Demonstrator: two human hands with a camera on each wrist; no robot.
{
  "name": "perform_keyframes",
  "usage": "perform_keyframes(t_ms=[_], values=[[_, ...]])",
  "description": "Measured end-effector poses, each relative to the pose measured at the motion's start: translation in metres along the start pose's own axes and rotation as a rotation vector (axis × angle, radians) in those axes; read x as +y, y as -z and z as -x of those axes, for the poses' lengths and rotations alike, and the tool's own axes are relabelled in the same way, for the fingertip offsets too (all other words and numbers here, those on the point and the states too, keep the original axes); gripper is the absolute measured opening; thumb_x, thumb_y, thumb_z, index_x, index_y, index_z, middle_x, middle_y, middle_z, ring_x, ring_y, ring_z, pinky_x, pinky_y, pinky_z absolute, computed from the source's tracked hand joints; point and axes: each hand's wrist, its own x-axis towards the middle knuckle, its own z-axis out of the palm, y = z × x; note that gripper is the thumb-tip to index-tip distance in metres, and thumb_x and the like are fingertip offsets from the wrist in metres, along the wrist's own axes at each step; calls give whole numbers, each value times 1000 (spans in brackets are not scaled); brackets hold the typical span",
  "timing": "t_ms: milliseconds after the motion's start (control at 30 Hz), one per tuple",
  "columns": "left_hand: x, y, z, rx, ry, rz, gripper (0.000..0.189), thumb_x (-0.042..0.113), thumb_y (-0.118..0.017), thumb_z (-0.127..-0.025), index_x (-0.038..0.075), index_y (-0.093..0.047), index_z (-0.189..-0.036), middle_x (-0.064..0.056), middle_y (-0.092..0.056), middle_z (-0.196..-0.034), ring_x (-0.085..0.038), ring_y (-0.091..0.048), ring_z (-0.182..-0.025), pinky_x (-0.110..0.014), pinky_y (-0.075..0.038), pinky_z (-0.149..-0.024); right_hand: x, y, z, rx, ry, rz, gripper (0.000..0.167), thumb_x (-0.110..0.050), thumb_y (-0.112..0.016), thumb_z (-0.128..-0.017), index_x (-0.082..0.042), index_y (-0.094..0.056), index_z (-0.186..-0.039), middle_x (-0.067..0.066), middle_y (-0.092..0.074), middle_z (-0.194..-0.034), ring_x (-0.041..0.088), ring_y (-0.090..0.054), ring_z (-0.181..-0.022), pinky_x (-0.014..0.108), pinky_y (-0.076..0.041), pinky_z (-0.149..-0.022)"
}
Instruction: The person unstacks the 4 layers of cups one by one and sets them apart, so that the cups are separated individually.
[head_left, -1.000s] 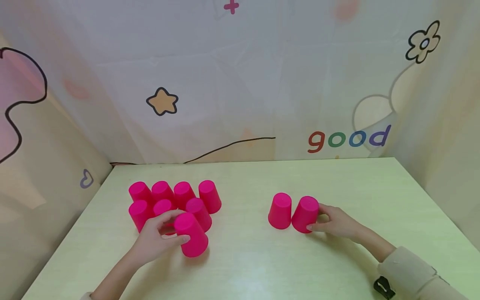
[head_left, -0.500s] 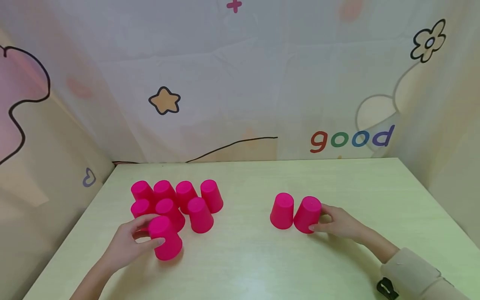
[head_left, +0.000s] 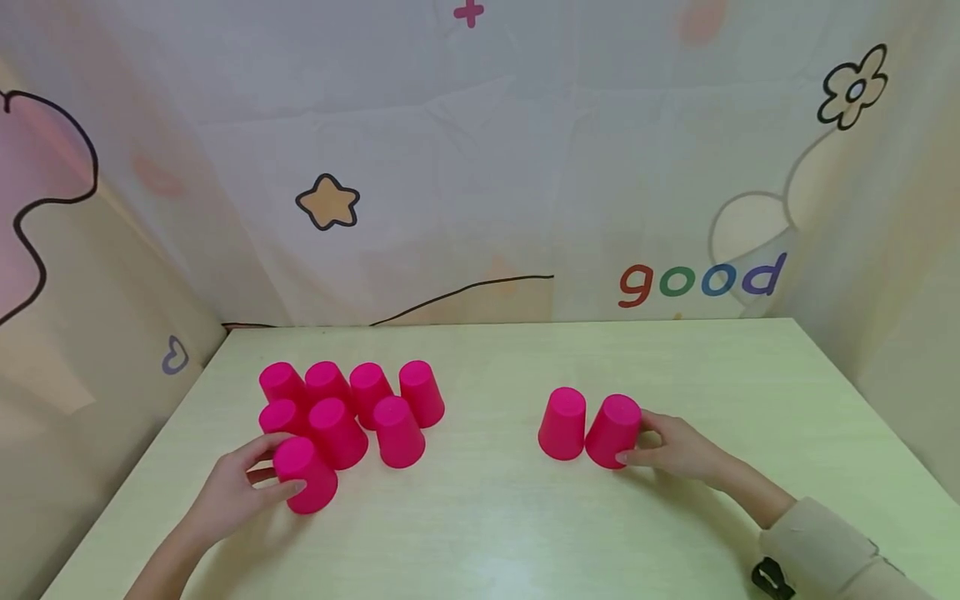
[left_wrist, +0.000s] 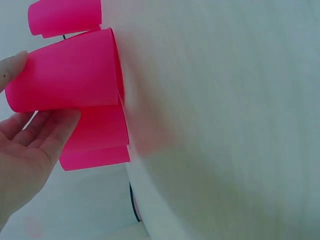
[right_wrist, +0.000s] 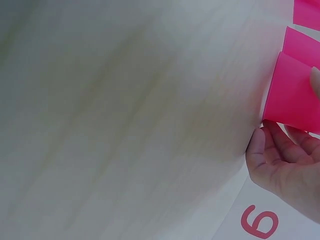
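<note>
My left hand [head_left: 236,493] grips an upside-down pink cup [head_left: 309,479], thumb on its near side and fingers behind. That cup is at the front left of a group of several matching upside-down cups [head_left: 337,435]. In the left wrist view the held cup [left_wrist: 70,75] overlaps the others, its rim near the tabletop. On the right, my right hand [head_left: 678,448] holds another pink cup [head_left: 615,432] by its right side, thumb low on the front. One more cup [head_left: 562,425] stands upside down just left of it. The right wrist view shows fingers around the held cup [right_wrist: 292,92].
The pale wooden table [head_left: 480,533] runs back to a printed curtain [head_left: 480,183] with a star and the word "good". Curtain also hangs on both sides. A dark strap [head_left: 772,577] hangs from the right sleeve [head_left: 817,542].
My left hand has carried its cup leftward, from in front of the group's right part to its front left corner. The right hand and its cup have stayed in place.
</note>
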Motion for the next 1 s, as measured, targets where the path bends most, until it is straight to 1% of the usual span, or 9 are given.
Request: perform_keyframes(t_ms=[133,267,400,500,600,733,867,933,1000], values=[[-1,0,0,7,-18,-21,50,11,-75,-74,1,-53,-118,-9,-58,-105,-6,-55,-90,-20,-49,-75,1,-1,0,-2,0,4,64,-32,-73,-75,-3,-47,-126,11,-56,-115,33,-49,-108,54,-43,-84],[5,1,-1,44,-56,-78,52,11,-74,-75,0,-51,-120,-12,-57,-108,-19,-56,-94,-20,-49,-73,-2,0,1,2,1,5,62,-30,-73,-76,-3,-47,-126,11,-57,-114,32,-49,-107,54,-42,-85],[15,1,-3,110,-187,-184,51,5,-75,-73,-2,-52,-118,-13,-57,-108,-28,-56,-93,-21,-50,-73,-3,0,1,-1,17,10,60,-29,-72,-77,-3,-48,-125,10,-57,-113,32,-49,-107,55,-41,-85],[24,-1,-6,160,-290,-284,49,1,-75,-70,-1,-54,-115,-11,-58,-108,-27,-56,-94,-31,-53,-72,-2,0,1,3,14,11,59,-29,-72,-77,-3,-48,-125,10,-57,-113,32,-50,-107,55,-41,-86],[36,-7,-11,186,-345,-339,49,1,-74,-69,2,-54,-114,-8,-57,-109,-24,-54,-98,-42,-53,-71,-1,0,0,7,6,9,61,-30,-72,-76,-4,-48,-125,9,-57,-113,31,-50,-106,54,-42,-85],[48,-18,-16,205,-412,-337,49,0,-75,-68,2,-56,-113,-7,-57,-110,-22,-53,-101,-43,-52,-72,0,-1,-2,4,2,3,61,-31,-72,-76,-3,-48,-125,9,-57,-112,31,-50,-106,53,-43,-85],[57,-31,-22,223,-484,-272,48,-2,-75,-67,3,-57,-111,-5,-59,-108,-20,-55,-98,-30,-52,-74,1,-1,-2,2,-3,8,60,-31,-72,-76,-4,-49,-124,8,-58,-112,30,-50,-106,51,-44,-84],[63,-39,-26,207,-508,-219,46,-2,-74,-67,2,-58,-110,-5,-59,-107,-20,-56,-95,-26,-51,-75,1,0,-2,2,-3,10,59,-31,-72,-76,-5,-49,-124,8,-58,-112,30,-51,-105,51,-44,-83],[70,-48,-32,167,-510,-164,43,0,-73,-70,3,-58,-110,-6,-59,-107,-21,-57,-94,-25,-50,-75,1,0,-2,3,0,10,59,-31,-73,-76,-5,-50,-123,8,-58,-111,30,-51,-105,50,-44,-83]])
